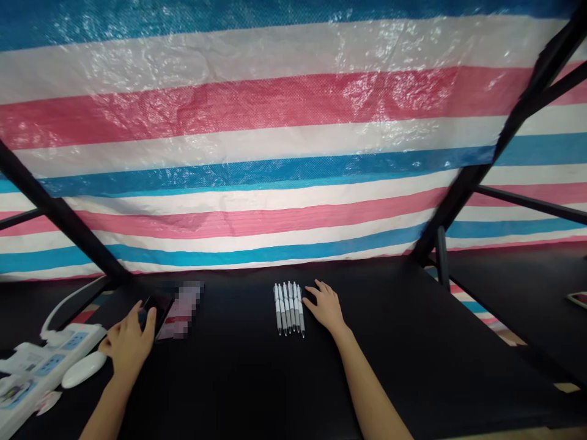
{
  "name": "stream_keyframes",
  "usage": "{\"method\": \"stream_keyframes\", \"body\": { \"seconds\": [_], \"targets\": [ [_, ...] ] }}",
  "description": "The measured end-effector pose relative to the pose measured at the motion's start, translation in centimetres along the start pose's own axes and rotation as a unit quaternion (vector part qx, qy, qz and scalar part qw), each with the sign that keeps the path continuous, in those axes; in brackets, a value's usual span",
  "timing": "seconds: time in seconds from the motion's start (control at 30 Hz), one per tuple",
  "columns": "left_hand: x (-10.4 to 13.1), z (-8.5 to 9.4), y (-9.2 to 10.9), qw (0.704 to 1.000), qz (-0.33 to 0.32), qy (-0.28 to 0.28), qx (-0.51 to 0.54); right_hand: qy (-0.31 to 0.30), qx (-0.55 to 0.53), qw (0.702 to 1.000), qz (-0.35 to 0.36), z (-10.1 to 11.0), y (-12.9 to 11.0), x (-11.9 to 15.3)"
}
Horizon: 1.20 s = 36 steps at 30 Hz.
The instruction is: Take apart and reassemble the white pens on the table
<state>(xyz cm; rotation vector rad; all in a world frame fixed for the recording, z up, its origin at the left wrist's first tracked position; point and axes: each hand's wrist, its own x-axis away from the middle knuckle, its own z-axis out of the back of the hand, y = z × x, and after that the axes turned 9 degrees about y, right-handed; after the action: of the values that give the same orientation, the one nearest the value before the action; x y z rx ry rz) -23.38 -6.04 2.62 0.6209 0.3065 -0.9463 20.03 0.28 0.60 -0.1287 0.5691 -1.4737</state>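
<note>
Several white pens [288,305] with grey grips lie side by side in a row on the black table [238,379]. Just to their right, my right hand [326,305] rests low over the surface, fingers apart and holding nothing; its fingertips are close to the last pen. At the left, my left hand [131,342] has its thumb and fingers around the near left edge of a dark, glossy phone [161,305]. A blurred-out pinkish flat item [186,311] lies against the phone's right side. Part of the phone is hidden by my fingers.
A white power strip [59,357] with plugs and a cable sits at the left edge, a white oval mouse-like object [85,370] beside it. Black frame bars [463,183] rise on both sides before a striped tarp [275,153]. Another phone-like object [578,299] lies far right.
</note>
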Motion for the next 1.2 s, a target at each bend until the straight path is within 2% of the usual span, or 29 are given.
{"method": "stream_keyframes", "body": {
  "seconds": [0.07,0.27,0.37,0.53,0.87,1.2],
  "targets": [
    [-0.6,0.0,-0.8,1.0,-0.012,-0.018,-0.018,0.0,0.001,1.0,-0.002,0.0,0.0,0.0],
    [-1.3,-0.9,-2.0,0.995,-0.096,0.028,-0.01,0.004,0.0,1.0,0.0,-0.2,0.2,0.0],
    [-1.3,-1.8,-2.6,0.989,-0.147,0.018,0.001,0.002,0.001,1.0,-0.002,-0.1,0.1,0.0],
    [-1.1,-1.9,-3.0,0.991,-0.126,0.05,-0.014,-0.002,0.005,1.0,-0.001,0.2,-0.1,0.0],
    [-1.1,-1.6,-2.9,0.996,-0.085,-0.014,-0.014,-0.009,0.008,1.0,-0.003,0.4,-0.3,0.1],
    [-1.7,-2.6,-4.5,0.99,-0.109,0.008,0.088,-0.01,0.004,1.0,-0.004,0.2,-0.1,0.0]
  ]
}}
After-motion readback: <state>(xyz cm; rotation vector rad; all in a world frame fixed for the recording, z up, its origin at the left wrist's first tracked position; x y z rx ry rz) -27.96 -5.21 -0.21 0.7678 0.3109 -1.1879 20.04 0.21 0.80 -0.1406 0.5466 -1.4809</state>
